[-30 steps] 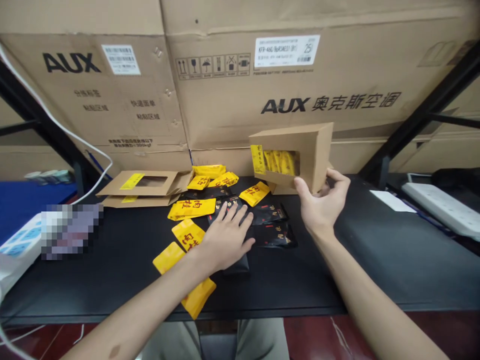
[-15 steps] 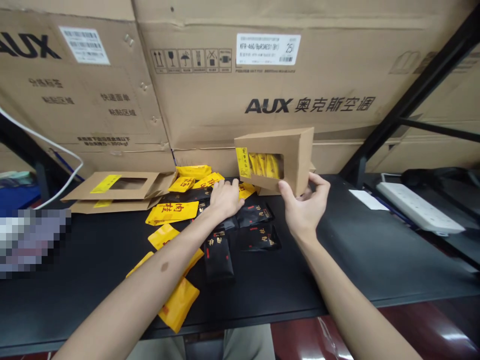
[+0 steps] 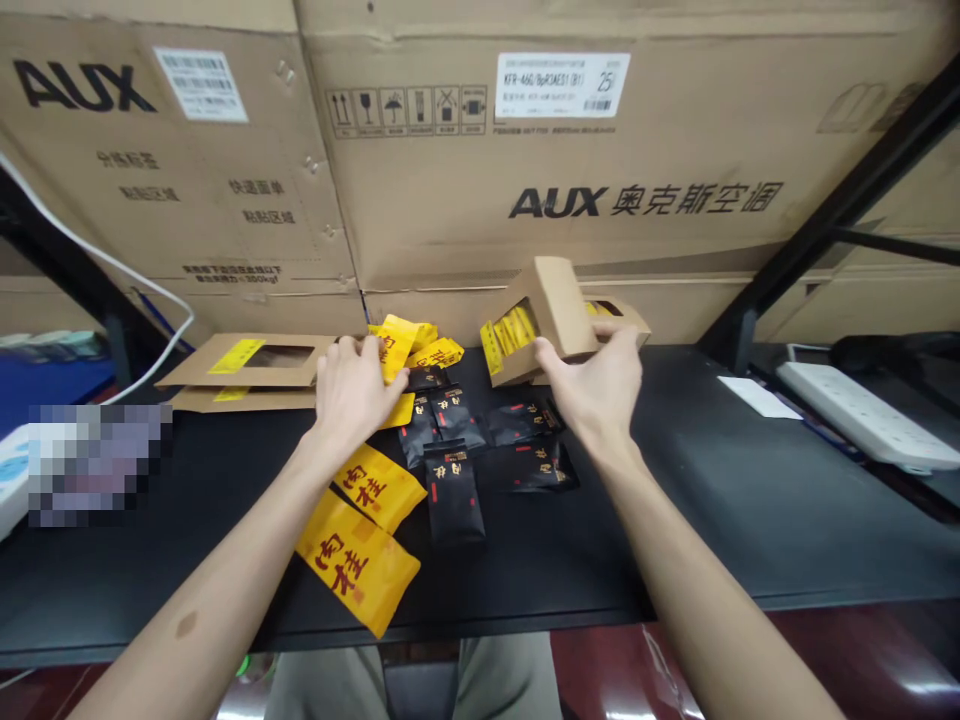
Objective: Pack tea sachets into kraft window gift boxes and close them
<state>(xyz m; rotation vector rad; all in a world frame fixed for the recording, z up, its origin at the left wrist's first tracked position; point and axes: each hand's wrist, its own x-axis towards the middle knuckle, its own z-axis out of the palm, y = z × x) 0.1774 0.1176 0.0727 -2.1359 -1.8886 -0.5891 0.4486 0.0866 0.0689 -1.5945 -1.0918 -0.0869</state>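
One black table (image 3: 720,500) lies below; over it a tilted box (image 3: 564,308) is gripped by the right hand (image 3: 598,390), thumb in front, fingertips hidden; the left hand (image 3: 351,390) pinches a yellow packet (image 3: 396,335) between thumb and fingers, near black packets (image 3: 456,505).

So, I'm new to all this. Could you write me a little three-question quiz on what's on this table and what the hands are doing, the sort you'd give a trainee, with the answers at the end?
1. True or false: the right hand grips a windowed box with something yellow showing inside.

2. Which of these lies closest to the near edge of the table?
A) a black packet
B) a yellow packet
C) the white card

3. What word stands in large black letters on the cartons behind?

Key: 1. True. 2. B. 3. AUX.
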